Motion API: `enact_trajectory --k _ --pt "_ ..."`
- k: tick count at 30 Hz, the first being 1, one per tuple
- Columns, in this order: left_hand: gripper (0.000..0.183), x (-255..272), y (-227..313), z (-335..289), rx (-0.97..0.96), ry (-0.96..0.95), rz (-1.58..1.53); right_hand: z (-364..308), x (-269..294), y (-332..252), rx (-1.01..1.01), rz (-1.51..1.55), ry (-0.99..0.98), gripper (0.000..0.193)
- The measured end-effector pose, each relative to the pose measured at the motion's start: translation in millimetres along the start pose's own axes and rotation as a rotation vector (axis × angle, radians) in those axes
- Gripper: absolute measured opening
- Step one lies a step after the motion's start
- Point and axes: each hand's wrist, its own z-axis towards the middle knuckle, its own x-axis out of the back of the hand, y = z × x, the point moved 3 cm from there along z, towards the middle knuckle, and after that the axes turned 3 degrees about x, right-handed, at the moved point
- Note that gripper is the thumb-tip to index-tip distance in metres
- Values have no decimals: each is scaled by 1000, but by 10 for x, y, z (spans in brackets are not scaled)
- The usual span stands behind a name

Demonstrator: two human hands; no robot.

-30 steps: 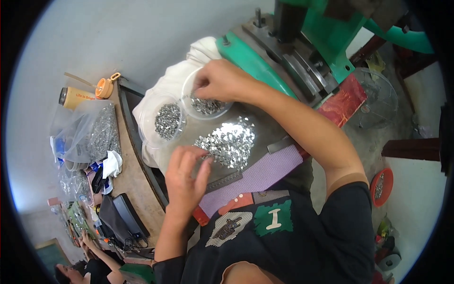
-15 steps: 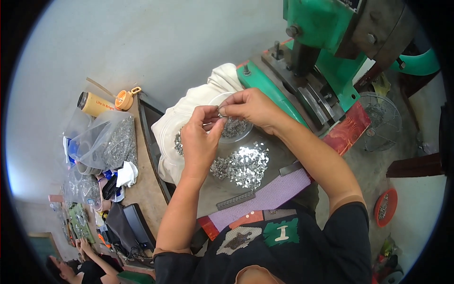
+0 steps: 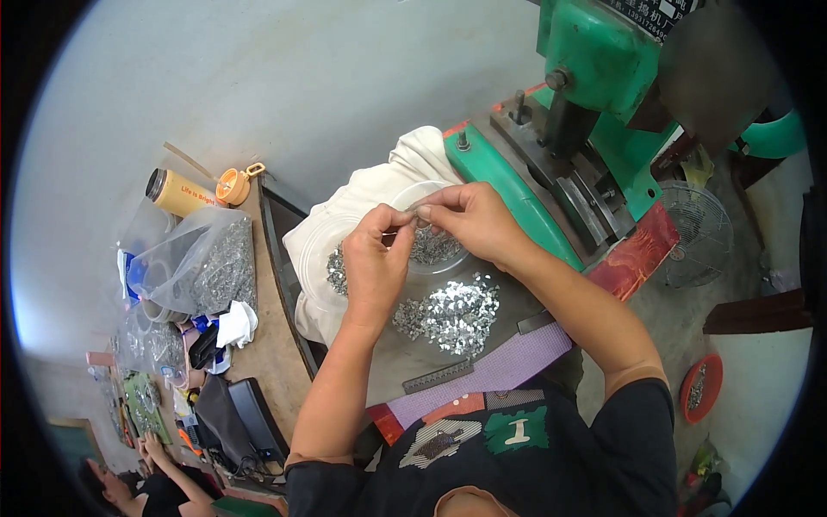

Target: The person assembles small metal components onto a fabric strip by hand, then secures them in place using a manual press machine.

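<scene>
My left hand and my right hand meet fingertip to fingertip above two round clear plastic tubs. Both are closed in a pinch on a small grey piece, too tiny and too covered to name. Beneath the right hand, one tub holds small metal bits. The other tub stands left of the left wrist, with similar bits partly hidden by that hand. A loose pile of shiny metal flakes lies on the grey work surface, nearer to me.
Right of the tubs stands a green press. A dark metal bar and a purple cloth line the near edge. On the left table are a yellow bottle and a bag of metal bits. A co-worker sits lower left.
The scene has shifted slightly down and right in the view. My hands stay joined at the fingertips, with the fingers slightly repositioned around the small piece.
</scene>
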Motion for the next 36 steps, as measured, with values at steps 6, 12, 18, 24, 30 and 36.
enact_trajectory --k 6,12,18,24,30,36 --pt "4 21 -13 -1 32 -5 -2 -23 18 32 53 -68 33 22" --pt "6 16 4 1 73 -6 -95 -190 -78 -121 207 -254 43 27" --pt "9 8 -19 11 154 -15 -318 -152 -80 -62 289 -243 151 27" --pt "10 38 129 -11 210 -62 -571 -150 -94 -110 79 187 76 23" --pt "9 23 179 4 231 -54 -621 -123 -172 -104 254 215 190 24" --pt "7 47 111 13 263 -37 -631 -208 -155 -280 539 -361 299 18"
